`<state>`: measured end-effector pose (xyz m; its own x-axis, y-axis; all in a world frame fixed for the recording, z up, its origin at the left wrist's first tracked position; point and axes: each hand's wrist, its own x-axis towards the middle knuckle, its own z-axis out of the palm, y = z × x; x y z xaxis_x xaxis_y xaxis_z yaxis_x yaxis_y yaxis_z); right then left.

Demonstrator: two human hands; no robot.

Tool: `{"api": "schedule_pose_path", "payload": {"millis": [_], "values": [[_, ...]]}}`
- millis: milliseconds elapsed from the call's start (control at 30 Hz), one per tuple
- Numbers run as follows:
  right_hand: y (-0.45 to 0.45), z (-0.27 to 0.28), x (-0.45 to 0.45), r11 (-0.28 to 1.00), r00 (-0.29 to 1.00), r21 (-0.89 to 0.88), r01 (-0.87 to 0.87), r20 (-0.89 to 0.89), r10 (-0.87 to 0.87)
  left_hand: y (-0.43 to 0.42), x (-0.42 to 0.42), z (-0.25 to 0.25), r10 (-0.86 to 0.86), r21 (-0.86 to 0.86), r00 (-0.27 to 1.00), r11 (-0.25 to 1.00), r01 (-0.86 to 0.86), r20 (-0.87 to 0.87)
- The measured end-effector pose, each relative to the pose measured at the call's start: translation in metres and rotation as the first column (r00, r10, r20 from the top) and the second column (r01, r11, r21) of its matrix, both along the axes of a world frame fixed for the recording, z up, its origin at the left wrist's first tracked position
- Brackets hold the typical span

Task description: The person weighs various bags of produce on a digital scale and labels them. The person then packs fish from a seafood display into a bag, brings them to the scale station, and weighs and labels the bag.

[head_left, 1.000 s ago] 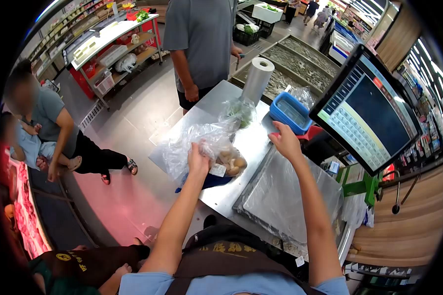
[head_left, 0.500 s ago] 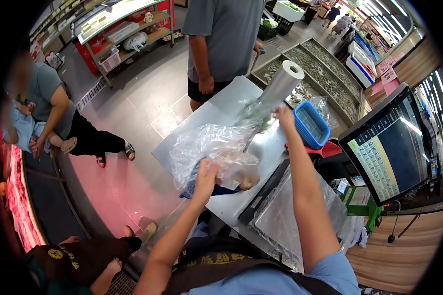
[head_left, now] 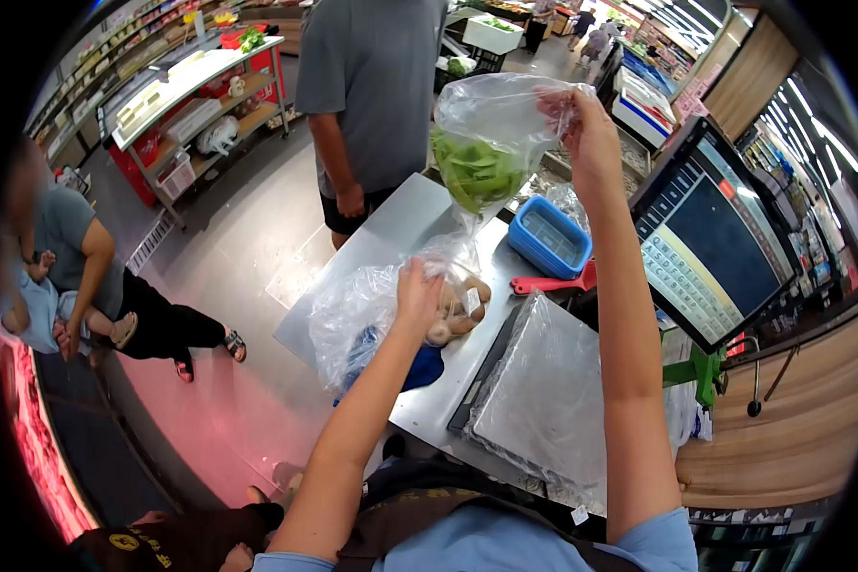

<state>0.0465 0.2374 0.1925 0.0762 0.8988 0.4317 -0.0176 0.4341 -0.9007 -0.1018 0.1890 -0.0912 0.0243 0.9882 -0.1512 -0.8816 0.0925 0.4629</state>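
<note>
Right hand [head_left: 583,124]: fingers pinching the top of a clear bag of leafy greens [head_left: 477,170], raised above the metal counter [head_left: 410,197]. Left hand [head_left: 418,297]: fingers grasping a produce bag [head_left: 459,313] resting on the counter, its brown contents perhaps potatoes. Blue basket [head_left: 551,236]: just beyond a red handle [head_left: 541,284].

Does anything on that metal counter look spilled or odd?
Nothing on the counter looks spilled. Only the crumpled clear plastic looks untidy, bunched loosely, partly over something dark blue, by the left hand.
</note>
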Motion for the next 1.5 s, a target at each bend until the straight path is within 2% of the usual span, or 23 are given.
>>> {"api": "schedule_pose_path", "payload": {"millis": [167, 267, 367, 400, 467, 500, 567, 633, 700, 733, 833, 900, 967, 1000, 1133, 1167, 1233, 1267, 1300, 1333, 1367, 1433, 1500], "values": [[-0.082, 0.015, 0.019, 0.997, 0.982, 0.072, 0.019, -0.187, -0.005, -0.015, -0.016, -0.033, -0.128, -0.119, 0.992, 0.985, 0.127, 0.0], [-0.134, 0.001, 0.036, 0.991, 0.975, 0.065, 0.12, -0.197, -0.105, -0.038, -0.023, -0.011, -0.156, -0.258, 0.952, 0.962, 0.086, -0.263], [-0.177, -0.016, 0.05, 0.972, 0.956, 0.033, 0.233, -0.192, -0.223, -0.067, -0.035, 0.014, -0.152, -0.222, 0.848, 0.974, 0.041, -0.508], [-0.194, -0.021, 0.051, 0.953, 0.944, -0.003, 0.304, -0.136, -0.302, -0.077, -0.032, 0.019, -0.178, -0.226, 0.836, 0.972, 0.067, -0.518], [-0.225, -0.036, 0.05, 0.91, 0.91, 0.006, 0.414, 0.02, -0.414, -0.092, -0.023, 0.029, 0.078, -0.038, 0.721, 0.989, -0.144, -0.689], [-0.237, -0.048, 0.045, 0.92, 0.922, 0.056, 0.387, 0.004, -0.388, -0.1, -0.017, 0.031, 0.057, -0.035, 0.717, 0.993, -0.114, -0.695], [-0.265, -0.083, 0.045, 0.923, 0.933, -0.143, 0.358, 0.006, -0.361, -0.119, -0.002, 0.035, 0.114, 0.154, 0.68, 0.988, -0.002, -0.725], [-0.285, -0.127, 0.045, 0.883, 0.925, -0.281, 0.376, 0.169, -0.34, -0.137, 0.015, 0.044, 0.018, 0.145, 0.682, 0.981, 0.13, -0.731], [-0.303, -0.176, 0.042, 0.868, 0.84, -0.246, 0.431, 0.462, -0.286, -0.146, 0.026, 0.046, -0.08, 0.139, 0.643, 0.949, 0.283, -0.762], [-0.314, -0.193, 0.039, 0.867, 0.753, -0.211, 0.452, 0.611, -0.244, -0.15, 0.033, 0.049, -0.051, 0.186, 0.615, 0.931, 0.314, -0.787], [-0.342, -0.205, 0.032, 0.924, 0.751, -0.074, 0.374, 0.609, -0.255, -0.158, 0.046, 0.062, -0.104, 0.207, 0.62, 0.888, 0.41, -0.778], [-0.362, -0.199, 0.039, 0.913, 0.762, -0.143, 0.382, 0.608, -0.223, -0.166, 0.052, 0.073, -0.097, 0.219, 0.572, 0.861, 0.459, -0.815], [-0.374, -0.182, 0.056, 0.832, 0.812, -0.419, 0.364, 0.58, -0.063, -0.172, 0.059, 0.08, -0.082, 0.264, 0.562, 0.821, 0.506, -0.823], [-0.379, -0.176, 0.067, 0.82, 0.781, -0.397, 0.412, 0.618, -0.093, -0.174, 0.06, 0.081, -0.089, 0.267, 0.547, 0.801, 0.536, -0.832], [-0.391, -0.159, 0.109, 0.697, 0.763, -0.35, 0.625, 0.463, -0.452, -0.184, 0.065, 0.079, -0.078, 0.299, 0.577, 0.795, 0.528, -0.813], [-0.391, -0.151, 0.12, 0.7, 0.762, -0.345, 0.626, 0.462, -0.453, -0.188, 0.062, 0.078, -0.073, 0.304, 0.579, 0.794, 0.526, -0.812], [-0.377, -0.132, 0.142, 0.673, 0.639, -0.13, 0.728, 0.483, -0.598, -0.192, 0.057, 0.074, -0.044, 0.279, 0.515, 0.799, 0.532, -0.856], [-0.366, -0.118, 0.148, 0.683, 0.638, -0.101, 0.724, 0.476, -0.605, -0.195, 0.053, 0.075, -0.022, 0.263, 0.47, 0.805, 0.532, -0.882], [-0.356, -0.105, 0.151, 0.674, 0.549, 0.078, 0.735, 0.514, -0.659, -0.2, 0.05, 0.075, -0.004, 0.245, 0.423, 0.811, 0.531, -0.906], [-0.346, -0.094, 0.156, 0.646, 0.454, 0.253, 0.72, 0.532, -0.715, -0.207, 0.049, 0.073, -0.028, 0.234, 0.466, 0.837, 0.494, -0.884], [-0.332, -0.085, 0.159, 0.645, 0.452, 0.275, 0.713, 0.523, -0.723, -0.211, 0.047, 0.068, -0.059, 0.203, 0.48, 0.857, 0.474, -0.875], [-0.3, -0.067, 0.16, 0.589, 0.281, 0.544, 0.598, 0.545, -0.79, -0.218, 0.042, 0.053, -0.097, 0.181, 0.542, 0.881, 0.437, -0.835], [-0.266, -0.055, 0.162, 0.613, 0.214, 0.591, 0.523, 0.606, -0.766, -0.222, 0.036, 0.045, -0.089, 0.19, 0.555, 0.884, 0.426, -0.827]]}}
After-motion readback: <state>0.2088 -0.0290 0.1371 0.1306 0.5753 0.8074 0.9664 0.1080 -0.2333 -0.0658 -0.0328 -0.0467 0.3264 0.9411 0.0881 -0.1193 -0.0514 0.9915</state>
